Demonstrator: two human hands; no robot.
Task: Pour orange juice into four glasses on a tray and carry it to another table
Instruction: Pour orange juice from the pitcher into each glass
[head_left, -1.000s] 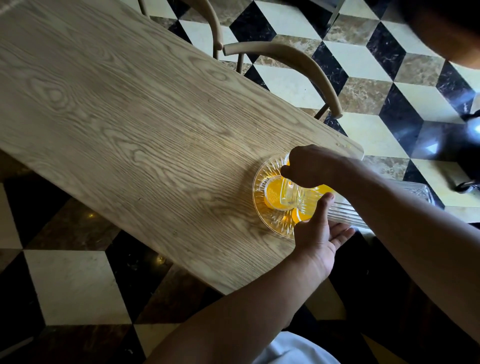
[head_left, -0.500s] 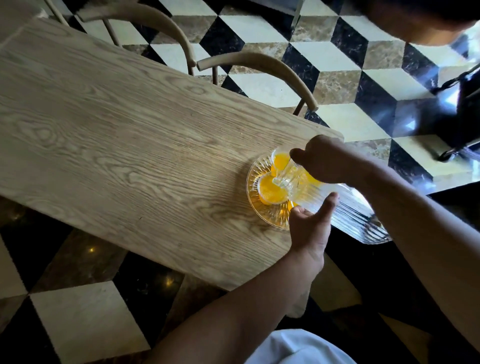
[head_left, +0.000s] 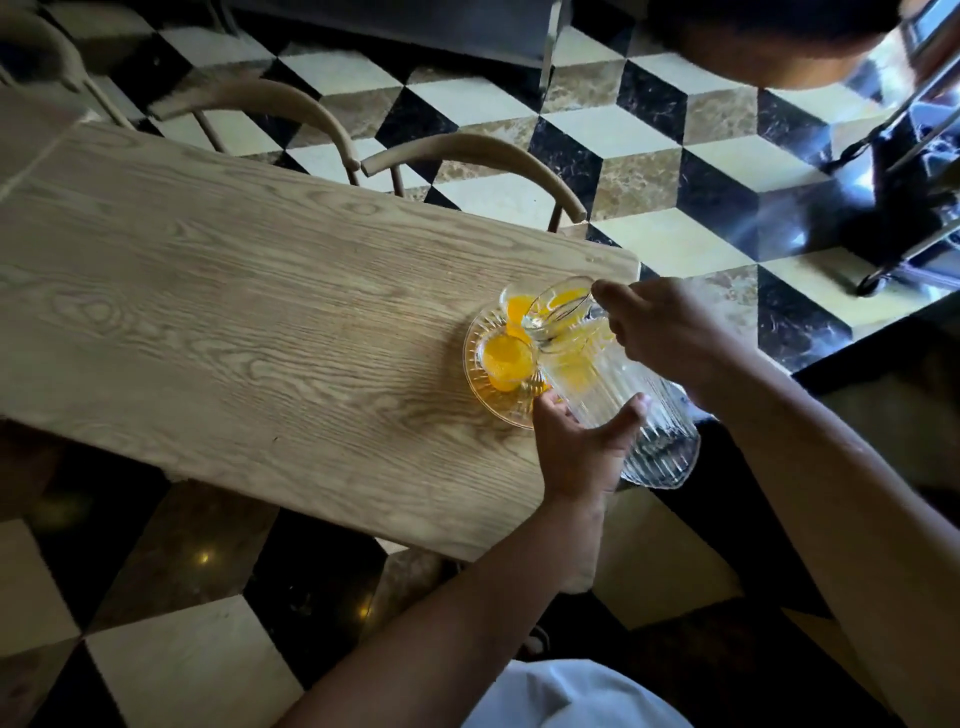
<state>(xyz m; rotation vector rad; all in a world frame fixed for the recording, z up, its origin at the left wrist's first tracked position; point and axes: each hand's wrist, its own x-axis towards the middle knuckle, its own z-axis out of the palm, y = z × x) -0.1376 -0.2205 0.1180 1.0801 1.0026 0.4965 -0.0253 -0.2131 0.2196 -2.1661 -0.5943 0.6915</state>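
While both hands tilt pitcher (head_left: 613, 395), juice (head_left: 506, 358) fills glasses.

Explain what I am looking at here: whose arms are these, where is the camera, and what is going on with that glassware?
No machine here: a person wears one camera on the head, looking down at their own arms. On the wooden table near its corner sits a round glass tray carrying glasses of orange juice; I cannot count them all, since a ribbed glass pitcher is tipped over them. The right hand grips the pitcher near its top, and the left hand supports its side from below. Curved-back chairs stand beyond the table on a chequered floor.
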